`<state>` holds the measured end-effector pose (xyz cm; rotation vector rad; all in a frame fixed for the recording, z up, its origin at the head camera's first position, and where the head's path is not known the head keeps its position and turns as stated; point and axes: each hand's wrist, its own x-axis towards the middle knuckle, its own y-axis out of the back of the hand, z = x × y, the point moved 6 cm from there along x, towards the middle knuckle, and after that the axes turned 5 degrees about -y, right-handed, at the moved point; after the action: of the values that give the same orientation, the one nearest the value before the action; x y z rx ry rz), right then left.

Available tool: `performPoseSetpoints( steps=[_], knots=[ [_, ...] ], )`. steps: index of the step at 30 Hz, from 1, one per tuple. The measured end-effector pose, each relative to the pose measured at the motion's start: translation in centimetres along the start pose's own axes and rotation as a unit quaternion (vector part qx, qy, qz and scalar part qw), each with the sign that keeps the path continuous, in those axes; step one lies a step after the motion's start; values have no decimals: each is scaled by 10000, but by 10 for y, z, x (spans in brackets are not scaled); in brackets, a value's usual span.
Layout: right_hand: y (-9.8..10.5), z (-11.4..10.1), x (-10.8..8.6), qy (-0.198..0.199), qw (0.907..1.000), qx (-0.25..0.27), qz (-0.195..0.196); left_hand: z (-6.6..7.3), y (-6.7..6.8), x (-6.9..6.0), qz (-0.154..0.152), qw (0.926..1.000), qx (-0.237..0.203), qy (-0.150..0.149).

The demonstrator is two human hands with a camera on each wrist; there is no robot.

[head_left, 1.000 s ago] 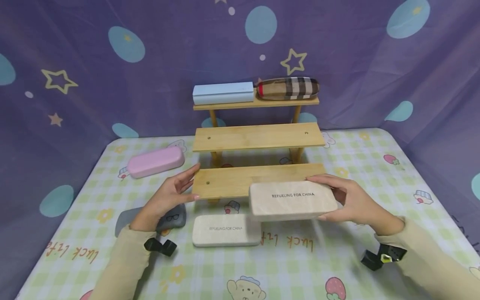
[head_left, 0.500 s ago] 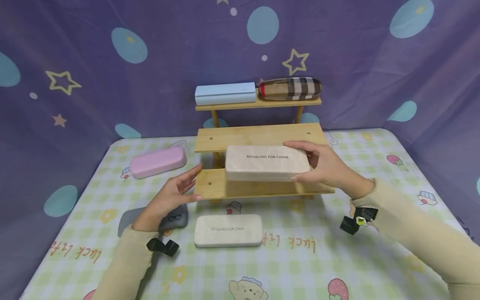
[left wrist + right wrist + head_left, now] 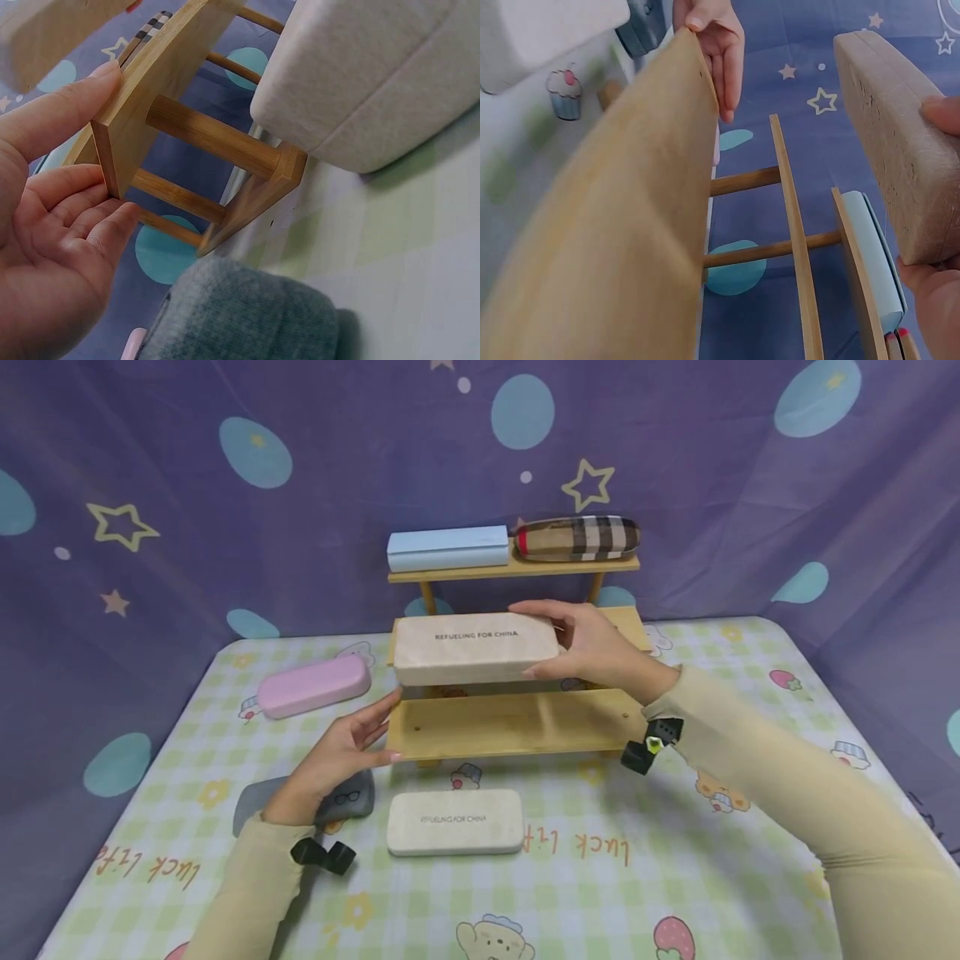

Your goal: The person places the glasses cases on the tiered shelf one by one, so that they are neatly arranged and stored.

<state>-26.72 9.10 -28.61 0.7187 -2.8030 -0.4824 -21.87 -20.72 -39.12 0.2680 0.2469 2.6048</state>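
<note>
My right hand (image 3: 592, 647) grips the right end of a cream glasses case (image 3: 474, 647) printed "REFUELING FOR CHINA". In the head view that case hangs in front of the middle board of a three-step wooden shelf (image 3: 517, 724); the right wrist view shows it apart from the boards. With thumb and fingers, my left hand (image 3: 341, 760) holds the left end of the lowest board, as the left wrist view (image 3: 60, 225) confirms. A second cream glasses case (image 3: 455, 835) lies on the table before the shelf. Under my left forearm is a grey glasses case (image 3: 348, 795), partly hidden.
On the top board sit a light blue case (image 3: 447, 549) and a plaid case (image 3: 577, 538). A pink glasses case (image 3: 313, 686) lies on the checked tablecloth (image 3: 600, 902), left of the shelf. A purple curtain (image 3: 337, 485) hangs close behind.
My right hand has carried the cream glasses case up and to the left, from above the lowest board to before the middle one. My left hand stays on the lowest board.
</note>
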Motion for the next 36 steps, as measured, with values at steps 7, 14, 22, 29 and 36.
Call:
performPoseSetpoints(
  steps=[7, 14, 22, 29, 36],
  knots=[
    [-11, 4, 30, -12, 9999, -67, -156, 1, -1, 0, -8, 10000, 38, 17],
    [-16, 11, 57, -146, 9985, -514, -76, 1, 0, 0, -30, 9999, 111, -1],
    [-19, 20, 77, -366, 9979, -519, 98, 3, -1, -1, -21, 9999, 118, 9],
    [-21, 29, 82, -463, 9967, -670, 52, 4, -2, 0, -27, 10000, 65, -26],
    [-20, 33, 84, -522, 9966, -629, 36, 1, 0, -1, -17, 10000, 38, -37]
  ],
)
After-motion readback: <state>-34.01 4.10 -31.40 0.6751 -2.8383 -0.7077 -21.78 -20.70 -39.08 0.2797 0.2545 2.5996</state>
